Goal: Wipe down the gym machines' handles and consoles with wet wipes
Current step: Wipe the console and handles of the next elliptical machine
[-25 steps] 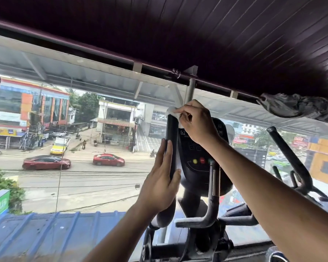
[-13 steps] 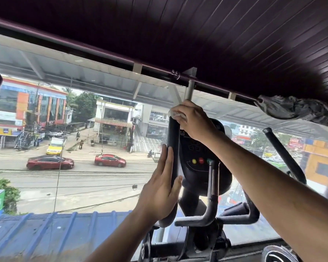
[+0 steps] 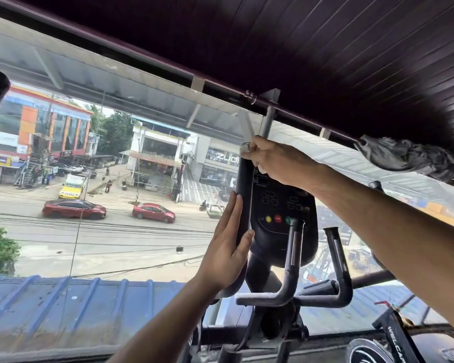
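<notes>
Two hands show: the left hand (image 3: 227,254) and the right hand (image 3: 278,163). One wipe (image 3: 244,151) sits under the right one. One upright black handle (image 3: 244,200) stands beside one console (image 3: 281,205), which carries three coloured buttons (image 3: 277,219). Outside, two red cars (image 3: 74,208) pass one yellow truck (image 3: 70,189).

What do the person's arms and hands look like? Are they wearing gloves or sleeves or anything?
No gloves and no sleeves show. Both forearms are bare all the way to the picture's edge. The left hand has nothing on its fingers or wrist that I can see. The right hand also looks bare, with no watch or band showing.
</notes>
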Available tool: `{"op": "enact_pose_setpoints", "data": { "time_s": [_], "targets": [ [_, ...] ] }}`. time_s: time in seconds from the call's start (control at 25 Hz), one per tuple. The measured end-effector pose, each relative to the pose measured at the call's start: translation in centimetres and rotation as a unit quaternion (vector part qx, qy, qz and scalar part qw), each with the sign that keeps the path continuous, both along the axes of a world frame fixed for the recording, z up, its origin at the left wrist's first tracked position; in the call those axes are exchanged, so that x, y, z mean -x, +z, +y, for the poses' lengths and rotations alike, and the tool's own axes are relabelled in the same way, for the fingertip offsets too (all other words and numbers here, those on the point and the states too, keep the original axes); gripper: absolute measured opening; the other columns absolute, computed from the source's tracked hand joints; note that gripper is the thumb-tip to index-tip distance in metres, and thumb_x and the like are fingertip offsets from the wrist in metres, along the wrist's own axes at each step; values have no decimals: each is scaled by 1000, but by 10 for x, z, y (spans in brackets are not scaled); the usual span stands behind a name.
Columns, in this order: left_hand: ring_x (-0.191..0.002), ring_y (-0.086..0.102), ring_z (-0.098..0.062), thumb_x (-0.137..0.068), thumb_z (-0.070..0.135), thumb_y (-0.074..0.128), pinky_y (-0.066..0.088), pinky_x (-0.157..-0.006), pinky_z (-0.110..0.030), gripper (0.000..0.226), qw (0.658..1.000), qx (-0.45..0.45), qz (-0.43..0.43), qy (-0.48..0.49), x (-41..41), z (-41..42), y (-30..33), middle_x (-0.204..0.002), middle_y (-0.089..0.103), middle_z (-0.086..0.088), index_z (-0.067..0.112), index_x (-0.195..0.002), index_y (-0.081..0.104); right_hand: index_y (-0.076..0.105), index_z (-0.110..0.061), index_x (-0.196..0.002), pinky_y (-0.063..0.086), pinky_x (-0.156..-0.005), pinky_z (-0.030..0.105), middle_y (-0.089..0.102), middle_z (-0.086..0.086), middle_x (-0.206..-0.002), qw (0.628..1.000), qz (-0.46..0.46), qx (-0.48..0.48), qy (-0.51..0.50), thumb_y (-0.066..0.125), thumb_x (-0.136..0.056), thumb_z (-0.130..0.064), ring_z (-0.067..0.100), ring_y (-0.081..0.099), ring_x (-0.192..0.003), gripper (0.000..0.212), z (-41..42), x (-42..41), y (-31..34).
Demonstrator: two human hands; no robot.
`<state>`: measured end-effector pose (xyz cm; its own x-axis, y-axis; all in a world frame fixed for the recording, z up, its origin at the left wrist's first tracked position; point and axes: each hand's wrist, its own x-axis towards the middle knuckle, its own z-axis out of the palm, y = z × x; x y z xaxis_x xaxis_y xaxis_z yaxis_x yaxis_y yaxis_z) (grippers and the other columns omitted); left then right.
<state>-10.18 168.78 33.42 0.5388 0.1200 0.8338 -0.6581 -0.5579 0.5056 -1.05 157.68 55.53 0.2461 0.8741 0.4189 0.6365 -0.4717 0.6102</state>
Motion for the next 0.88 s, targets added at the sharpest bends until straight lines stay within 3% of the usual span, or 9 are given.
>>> {"op": "enact_pose_setpoints", "data": {
  "time_s": [0.08, 0.16, 0.36, 0.48, 0.6, 0.68, 0.8, 0.88],
  "targets": [
    [-158, 1, 1, -110, 18, 49, 7, -124, -13, 69, 999, 21, 0, -29, -2, 0, 0, -174, 0, 15, 23, -166, 9, 64, -9, -135, 59, -69, 43, 49, 4, -116, 998, 29, -49, 18, 56, -100, 2, 22, 63, -95, 37, 6, 0, -8],
    [-158, 0, 0, -110, 14, 49, 7, -125, -15, 69, 999, 26, 3, -42, -5, 2, 1, -174, 0, 13, 21, -166, 9, 67, -6, -128, 60, -76, 45, 53, 5, -122, 997, 19, -71, 23, 57, -98, 7, 26, 66, -103, 35, 13, 0, -14],
    [-160, -6, -9, -110, 8, 44, 3, -126, -17, 67, 998, -1, -18, -66, -10, 9, 2, -174, -9, 3, 14, -165, 6, 66, -13, -131, 56, -79, 39, 60, -1, -114, 997, -48, 48, 26, 53, -102, -2, 18, 56, -107, 34, 30, 4, 11],
    [-160, -7, -12, -111, 8, 43, 2, -126, -17, 67, 997, -6, -22, -74, -10, 9, 3, -174, -12, 5, 15, -165, 4, 71, -19, -117, 55, -77, 38, 62, -8, -109, 992, -64, 104, -18, 53, -103, -8, 9, 44, -98, 25, 52, -7, 35],
    [-160, -10, -10, -112, 12, 40, 1, -125, -17, 66, 996, -5, -11, -86, -10, 11, 2, -173, -14, 10, 19, -165, 1, 76, -28, -92, 58, -84, 36, 69, -15, -96, 992, 85, 54, -74, 57, -93, 4, 7, 63, -93, 37, 77, -19, 58],
    [-159, -11, -8, -111, 15, 39, 1, -125, -16, 67, 996, -11, -11, -89, -9, 12, 3, -173, -16, 13, 22, -164, 0, 76, -34, -78, 54, -83, 29, 73, -18, -90, 975, 195, 30, -105, 57, -91, 2, 4, 67, -89, 43, 89, -22, 76],
    [-158, -14, -5, -110, 16, 38, 0, -124, -14, 67, 995, -12, 9, -99, -4, 12, 6, -172, -18, 15, 24, -164, -2, 79, -28, -90, 45, -81, 21, 73, -16, -92, 947, 297, 9, -121, 60, -94, -1, -2, 63, -84, 33, 88, -32, 92],
    [-158, -14, -4, -110, 17, 37, 0, -124, -14, 67, 996, -9, 12, -93, -4, 13, 6, -171, -18, 17, 24, -164, -2, 77, -14, -99, 50, -65, 17, 73, -6, -87, 895, 432, -45, -106, 62, -95, 2, 0, 66, -69, 23, 82, -44, 90]
  ]
}}
